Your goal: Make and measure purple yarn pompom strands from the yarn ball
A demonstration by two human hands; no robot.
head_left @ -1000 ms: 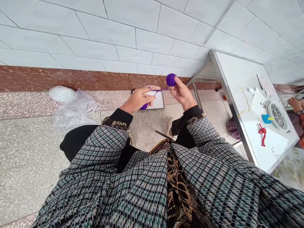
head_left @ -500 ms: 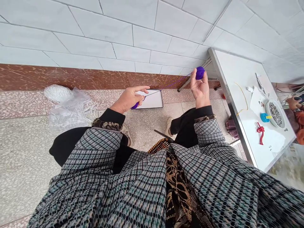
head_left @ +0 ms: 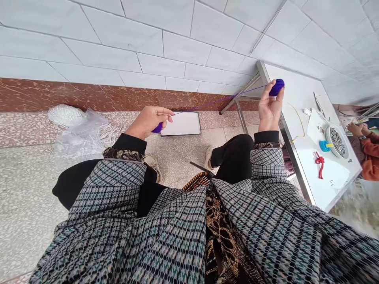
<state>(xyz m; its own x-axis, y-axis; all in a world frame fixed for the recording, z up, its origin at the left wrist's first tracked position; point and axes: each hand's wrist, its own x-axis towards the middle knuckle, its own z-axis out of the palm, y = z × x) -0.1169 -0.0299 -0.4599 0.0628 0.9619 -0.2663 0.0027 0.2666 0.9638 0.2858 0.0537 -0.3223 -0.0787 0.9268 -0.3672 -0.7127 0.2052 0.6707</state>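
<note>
My right hand is raised beside the table's edge, its fingertips closed around a ball of purple yarn. A strand of purple yarn runs taut from this ball across to my left hand. There the thumb and forefinger pinch the strand, while a second purple yarn bundle shows partly below the curled fingers; the rest of it is hidden by the palm. Beneath the strand, a white shallow tray with a dark rim lies on the floor.
To the left, white cord in clear plastic lies on the floor by the wall. The white table at right bears a bowl of small pieces, a blue round item, red knotted cord and pliers. Another person's hands show beyond.
My right hand has moved right with the yarn ball, and my left hand has shifted left. The strand between them is longer and straighter.
</note>
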